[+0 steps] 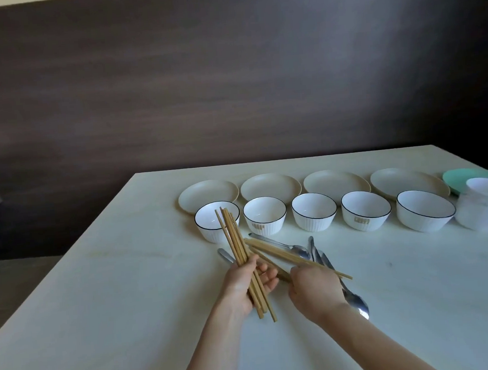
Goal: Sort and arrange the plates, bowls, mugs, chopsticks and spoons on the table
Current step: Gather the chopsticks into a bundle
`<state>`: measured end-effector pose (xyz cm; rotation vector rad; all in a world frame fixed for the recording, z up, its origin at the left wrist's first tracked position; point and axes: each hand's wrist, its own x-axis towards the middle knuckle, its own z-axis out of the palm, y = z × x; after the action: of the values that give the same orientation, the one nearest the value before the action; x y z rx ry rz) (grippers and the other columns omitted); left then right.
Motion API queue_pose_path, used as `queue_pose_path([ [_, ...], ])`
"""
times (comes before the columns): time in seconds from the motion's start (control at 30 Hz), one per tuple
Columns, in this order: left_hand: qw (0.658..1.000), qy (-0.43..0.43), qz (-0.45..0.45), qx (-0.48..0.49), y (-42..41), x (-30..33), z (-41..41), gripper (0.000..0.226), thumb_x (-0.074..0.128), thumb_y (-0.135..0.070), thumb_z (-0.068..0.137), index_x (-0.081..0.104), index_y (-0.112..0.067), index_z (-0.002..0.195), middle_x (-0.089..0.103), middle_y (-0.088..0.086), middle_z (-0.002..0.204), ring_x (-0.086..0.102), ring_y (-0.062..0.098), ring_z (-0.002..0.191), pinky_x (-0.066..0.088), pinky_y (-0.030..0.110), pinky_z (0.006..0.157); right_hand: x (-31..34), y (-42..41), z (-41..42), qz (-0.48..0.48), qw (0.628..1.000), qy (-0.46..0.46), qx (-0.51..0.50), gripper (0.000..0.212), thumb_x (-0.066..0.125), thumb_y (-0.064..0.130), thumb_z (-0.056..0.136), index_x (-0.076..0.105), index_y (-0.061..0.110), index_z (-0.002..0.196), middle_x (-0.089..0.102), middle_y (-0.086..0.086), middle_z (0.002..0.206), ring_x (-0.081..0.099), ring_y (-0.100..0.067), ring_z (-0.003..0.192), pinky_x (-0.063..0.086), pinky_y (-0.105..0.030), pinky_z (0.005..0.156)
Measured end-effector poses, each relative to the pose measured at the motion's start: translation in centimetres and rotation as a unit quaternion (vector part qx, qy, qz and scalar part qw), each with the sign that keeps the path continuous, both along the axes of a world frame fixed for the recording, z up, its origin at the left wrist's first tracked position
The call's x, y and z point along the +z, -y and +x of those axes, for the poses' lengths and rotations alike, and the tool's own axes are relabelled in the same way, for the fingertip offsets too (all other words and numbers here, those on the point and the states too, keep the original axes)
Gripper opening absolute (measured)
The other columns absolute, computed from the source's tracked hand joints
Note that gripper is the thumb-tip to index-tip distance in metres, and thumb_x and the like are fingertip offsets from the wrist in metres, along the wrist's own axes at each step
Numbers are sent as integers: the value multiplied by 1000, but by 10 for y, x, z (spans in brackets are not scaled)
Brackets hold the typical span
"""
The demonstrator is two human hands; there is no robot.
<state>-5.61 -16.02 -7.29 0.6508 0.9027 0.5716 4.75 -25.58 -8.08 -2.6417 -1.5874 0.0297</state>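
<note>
My left hand (248, 282) is shut on a bundle of wooden chopsticks (235, 240) that points up and away, its tips over the leftmost white bowl (211, 230). My right hand (313, 288) is shut on more chopsticks (276, 252) that lie nearly flat, pointing left. Several metal spoons (356, 302) lie on the table under and beside my right hand. Several white bowls with dark rims (314, 211) stand in a row. Behind them is a row of cream plates (270, 186).
At the far right stand a mint green plate (456, 178) and a stack of white cups (482, 205). The pale table (114, 295) has its left edge running diagonally; a dark wall lies behind it.
</note>
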Motion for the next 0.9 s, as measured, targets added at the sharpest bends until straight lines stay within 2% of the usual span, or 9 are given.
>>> queue_pose_path([
  [0.13, 1000, -6, 22, -15, 1, -3, 0, 14, 50, -14, 97, 54, -14, 84, 45, 0, 46, 39, 10, 30, 40, 18, 38, -1, -2, 5, 1, 999, 37, -24, 30, 45, 8, 84, 66, 19, 103, 55, -5, 130, 65, -25, 94, 39, -26, 62],
  [0.23, 999, -13, 47, -23, 1, -1, -2, 15, 48, -16, 98, 52, -15, 83, 35, -1, 52, 27, 6, 29, 22, 11, 35, -1, 0, 13, 15, 998, 47, -45, 58, 46, 3, 83, 47, 27, 136, 28, -7, 154, 62, -25, 105, 35, -24, 62],
  [0.33, 998, -9, 61, -20, 1, 0, -5, 13, 47, -16, 99, 52, -12, 87, 32, -1, 56, 25, 5, 29, 20, 10, 34, 3, 2, 18, 42, 995, 55, -71, 66, 47, 4, 82, 36, 33, 140, 54, -5, 134, 66, -25, 92, 32, -22, 53],
  [0.43, 997, -6, 70, -4, 2, 1, -7, 13, 49, -18, 98, 50, -12, 87, 30, -1, 58, 24, 5, 30, 20, 11, 34, 5, 7, 25, 81, 990, 37, -106, 43, 44, 13, 90, 50, 29, 129, 66, 2, 97, 64, -25, 79, 31, -23, 51],
  [0.53, 997, -12, 78, 10, 0, -1, -10, 21, 54, -16, 96, 48, -12, 76, 33, -2, 53, 25, 5, 30, 21, 12, 33, 4, 11, 32, 110, 984, 12, -138, 18, 45, 19, 89, 61, 23, 94, 66, 1, 75, 55, -24, 66, 28, -24, 47],
  [0.6, 998, -8, 67, 18, -3, -1, -11, 25, 53, -12, 95, 46, -12, 71, 37, -3, 49, 27, 5, 29, 23, 13, 32, 3, 14, 38, 162, 971, -54, -170, 22, 43, 24, 91, 56, 19, 74, 64, -1, 62, 59, -25, 66, 30, -24, 46],
  [0.7, 999, 4, 45, 29, -7, -2, -9, 23, 49, -11, 97, 48, -10, 74, 42, 0, 52, 30, 6, 29, 25, 13, 31, 6, 16, 45, 274, 930, -168, -178, 17, 50, 22, 88, 63, 21, 76, 64, -1, 64, 56, -26, 67, 39, -30, 53],
  [0.8, 999, 6, 30, 36, -8, -3, -4, 19, 48, -13, 98, 50, -10, 79, 47, 3, 56, 37, 8, 29, 32, 14, 32, 14, 12, 45, 403, 837, -325, -178, 17, 59, 17, 86, 69, 13, 100, 70, 3, 80, 62, -18, 74, 48, -29, 67],
  [0.9, 999, 2, 29, 34, -8, -2, -2, 18, 51, -12, 96, 55, -6, 80, 59, 5, 52, 53, 13, 34, 44, 19, 36, 19, 7, 45, 474, 752, -424, -171, 13, 64, 19, 88, 68, 9, 96, 71, 1, 73, 69, -10, 64, 57, -31, 65],
])
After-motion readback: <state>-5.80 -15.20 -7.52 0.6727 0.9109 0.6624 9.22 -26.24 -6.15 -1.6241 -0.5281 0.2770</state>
